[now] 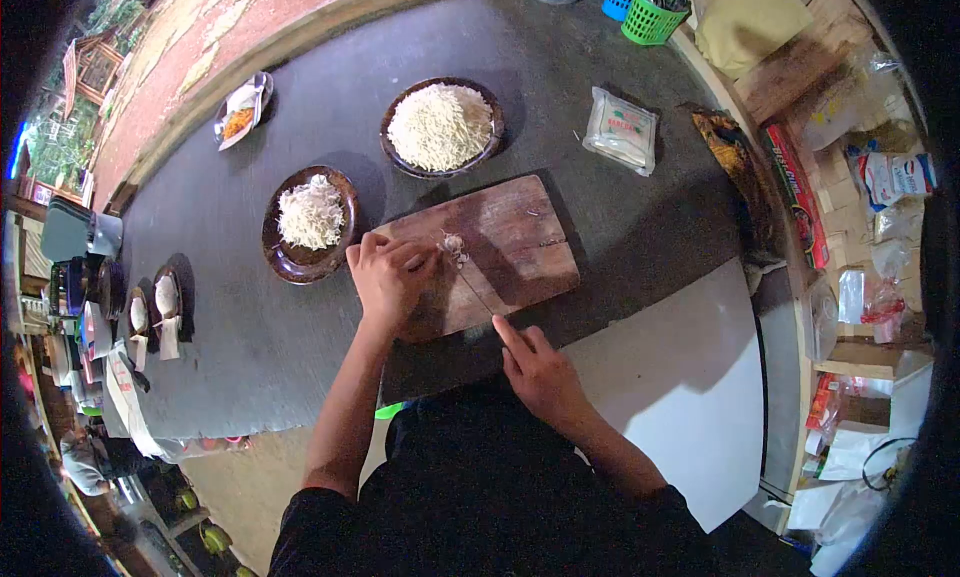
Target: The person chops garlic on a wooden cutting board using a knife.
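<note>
Dark and broad, the surface [335, 112] carries food from end to end, with open ground beyond its far left edge. Farthest left lie two pale items [166, 297], too small to make out, and beyond them a small dish [264, 87] of white and orange food. Next comes a brown plate [300, 265] with a heap of thin white shreds [310, 212]. Just beside it, the left hand [390, 277] rests over the left part of a wooden board [525, 247], fingers bent and close together; whether that grip pinches anything, I cannot tell. Behind the board, a larger brown dish [487, 155] bears a higher pile of similar shreds [438, 125]. Small pale bits [453, 245] lie on the board by the left fingertips, near the tip of a knife [476, 291]. The right hand [540, 372] has its grip closed around the knife's handle, at the board's near edge. Farther right on the surface, well apart from the board, is a printed clear packet [620, 130]. Cutting seems to be the step in hand; the next move would call for a steady blade, with the left fingertips kept clear of its edge.
</note>
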`<act>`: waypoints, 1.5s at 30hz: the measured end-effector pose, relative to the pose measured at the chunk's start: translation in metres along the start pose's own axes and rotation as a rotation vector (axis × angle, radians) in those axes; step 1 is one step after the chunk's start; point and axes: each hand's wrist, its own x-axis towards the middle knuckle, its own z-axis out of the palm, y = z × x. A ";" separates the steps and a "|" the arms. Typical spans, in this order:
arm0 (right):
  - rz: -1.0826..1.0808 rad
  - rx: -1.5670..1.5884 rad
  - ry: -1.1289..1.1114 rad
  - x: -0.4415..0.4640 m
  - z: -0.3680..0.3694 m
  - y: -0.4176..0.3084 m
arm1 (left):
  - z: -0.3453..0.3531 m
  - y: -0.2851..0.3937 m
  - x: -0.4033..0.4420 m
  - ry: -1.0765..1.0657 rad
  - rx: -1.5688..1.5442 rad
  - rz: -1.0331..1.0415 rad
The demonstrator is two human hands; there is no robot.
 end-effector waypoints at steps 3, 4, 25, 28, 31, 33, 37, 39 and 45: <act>0.016 -0.024 -0.050 0.006 -0.002 -0.007 | 0.001 -0.002 0.000 0.010 0.029 0.036; 0.009 -0.037 -0.051 0.007 -0.001 -0.007 | 0.001 -0.001 0.000 0.019 0.032 0.034; 0.011 -0.028 -0.037 0.004 0.002 -0.008 | -0.002 0.000 0.000 -0.031 -0.037 -0.011; 0.029 -0.059 -0.069 0.011 0.004 -0.010 | -0.002 0.001 0.001 -0.035 -0.037 -0.021; 0.035 -0.074 -0.074 0.012 0.009 -0.006 | -0.001 0.002 0.000 -0.021 -0.031 -0.015; 0.026 -0.065 -0.066 0.011 0.010 -0.005 | -0.001 0.001 0.000 -0.011 -0.026 -0.007; 0.019 -0.082 -0.054 -0.002 0.000 -0.004 | 0.001 0.001 0.000 0.027 -0.035 0.015; 0.024 -0.092 -0.052 -0.005 -0.003 -0.004 | -0.003 0.004 0.001 0.031 -0.038 0.011; 0.032 -0.028 -0.024 -0.004 -0.003 -0.007 | -0.002 0.003 0.000 0.005 -0.015 -0.023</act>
